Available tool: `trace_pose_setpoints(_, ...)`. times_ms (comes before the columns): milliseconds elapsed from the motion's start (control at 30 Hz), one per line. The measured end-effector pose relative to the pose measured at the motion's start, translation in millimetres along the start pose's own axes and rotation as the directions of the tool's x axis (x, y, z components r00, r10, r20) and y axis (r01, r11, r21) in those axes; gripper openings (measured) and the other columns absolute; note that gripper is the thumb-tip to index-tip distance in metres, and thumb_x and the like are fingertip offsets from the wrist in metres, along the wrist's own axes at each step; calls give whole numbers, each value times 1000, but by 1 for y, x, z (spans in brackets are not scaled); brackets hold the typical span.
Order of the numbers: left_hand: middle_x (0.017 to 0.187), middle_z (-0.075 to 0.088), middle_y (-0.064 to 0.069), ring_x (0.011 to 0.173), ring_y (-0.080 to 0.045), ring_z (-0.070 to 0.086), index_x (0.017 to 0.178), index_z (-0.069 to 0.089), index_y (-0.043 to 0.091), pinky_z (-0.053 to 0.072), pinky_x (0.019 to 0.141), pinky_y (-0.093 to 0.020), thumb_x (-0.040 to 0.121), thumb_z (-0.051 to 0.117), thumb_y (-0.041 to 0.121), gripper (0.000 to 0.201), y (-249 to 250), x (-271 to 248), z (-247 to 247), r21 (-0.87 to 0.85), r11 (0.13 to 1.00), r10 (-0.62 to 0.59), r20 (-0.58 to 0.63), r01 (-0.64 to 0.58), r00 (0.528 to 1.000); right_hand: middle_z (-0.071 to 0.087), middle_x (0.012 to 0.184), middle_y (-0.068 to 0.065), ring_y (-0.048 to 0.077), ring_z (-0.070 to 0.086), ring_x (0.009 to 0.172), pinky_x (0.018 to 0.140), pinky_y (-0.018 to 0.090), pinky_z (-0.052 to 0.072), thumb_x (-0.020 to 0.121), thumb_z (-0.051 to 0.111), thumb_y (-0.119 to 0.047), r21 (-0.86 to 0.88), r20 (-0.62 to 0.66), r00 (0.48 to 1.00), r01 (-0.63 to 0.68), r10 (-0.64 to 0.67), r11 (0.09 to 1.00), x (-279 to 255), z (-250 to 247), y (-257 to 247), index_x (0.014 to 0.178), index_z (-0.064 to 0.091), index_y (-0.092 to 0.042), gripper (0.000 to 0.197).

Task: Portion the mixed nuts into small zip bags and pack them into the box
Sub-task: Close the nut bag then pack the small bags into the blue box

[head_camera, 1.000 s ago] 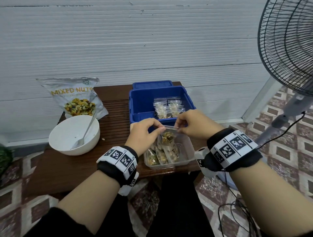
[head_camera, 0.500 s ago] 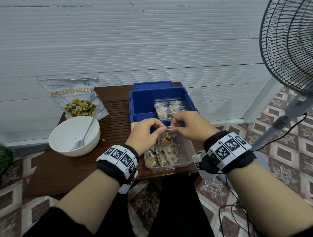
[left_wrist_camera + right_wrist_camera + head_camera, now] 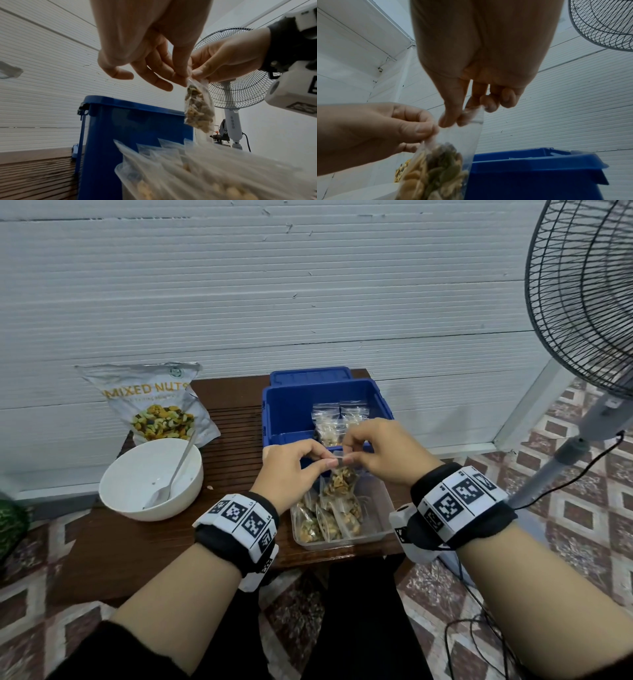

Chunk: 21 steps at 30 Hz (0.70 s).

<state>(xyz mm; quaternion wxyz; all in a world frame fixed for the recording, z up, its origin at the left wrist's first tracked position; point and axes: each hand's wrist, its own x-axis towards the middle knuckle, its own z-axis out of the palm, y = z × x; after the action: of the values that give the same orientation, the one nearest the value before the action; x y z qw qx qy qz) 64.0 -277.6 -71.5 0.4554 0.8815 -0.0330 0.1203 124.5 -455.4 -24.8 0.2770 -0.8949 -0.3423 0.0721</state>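
Head view, centre frame: left hand and right hand pinch a filled zip bag by its top; packed bags sit in the blue box, more wait in the clear tray below

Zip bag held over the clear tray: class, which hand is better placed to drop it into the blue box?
Right hand: it pinches the zip bag nearest the blue box, beside the packed bags.
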Motion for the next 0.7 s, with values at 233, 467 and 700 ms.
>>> trace_pose_setpoints(233,87,71,17,88,6,62,86,70,36,43,94,-24,86,70,30,6,7,3,-7,-74,997,-34,16,35,999,63,81,-5,9,56,77,66,19,39,86,67,-17,-7,37,999,-39,39,999,6,-10,-1,77,59,-23,14)
trace_pose_setpoints(467,95,71,13,94,1,62,92,70,27,46,88,-18,94,61,26,10,-18,21,-35,-116,988,-119,-183,98,976,58,74,-6,-1,46,63,55,4,34,86,68,-21,-66,-35,999,-15,13,998,37,-71,-9,85,64,-15,8)
trace_pose_setpoints(700,101,67,14,99,-5,62,95,66,30,51,93,-33,94,60,21,11,-45,39,-48,-106,978,-200,-237,179,951,60,72,-8,-1,48,64,53,7,30,86,69,-24,-287,82,996,4,21,958,98,-89,-3,88,68,-15,9)
